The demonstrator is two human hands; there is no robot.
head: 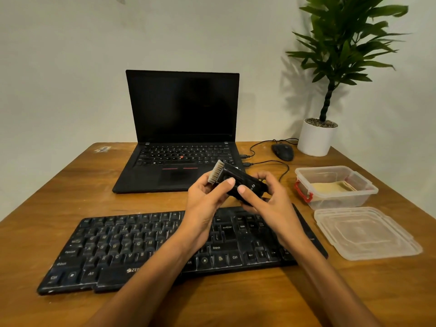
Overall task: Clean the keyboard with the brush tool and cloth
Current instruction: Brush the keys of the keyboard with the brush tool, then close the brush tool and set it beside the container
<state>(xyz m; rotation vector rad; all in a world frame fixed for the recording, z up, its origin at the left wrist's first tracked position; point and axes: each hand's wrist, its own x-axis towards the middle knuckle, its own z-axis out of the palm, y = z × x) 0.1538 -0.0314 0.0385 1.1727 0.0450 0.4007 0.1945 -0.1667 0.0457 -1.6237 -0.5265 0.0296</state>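
Left fingers (230,182): I see them curled round the bristle end of the brush (238,182), with the thumb on top.
Right fingers (243,190): they are curled round the other end of the brush, thumb on top too.
Brush: it is black, and its pale bristles (215,172) point up and to the left. I hold it in the air over the far edge of the keyboard (141,246).
Left hand (207,197): above the middle of the keyboard, with the arm crossing the keys.
Right hand (266,199): above the right part of the keyboard.
Keyboard: black and flat on the table (70,185), close to me.
Cloth (330,186): pale yellow and folded, inside a clear box (368,192) past the keyboard's right end, on the far side.
Lid (368,234): clear, flat on the table just right of the keyboard.
Laptop (181,114): open with a dark screen, right behind the keyboard.
Mouse (283,152): black, well behind the keyboard's right end.
Plant (349,43): in a white pot (316,140), farthest back from the keyboard, on the right.
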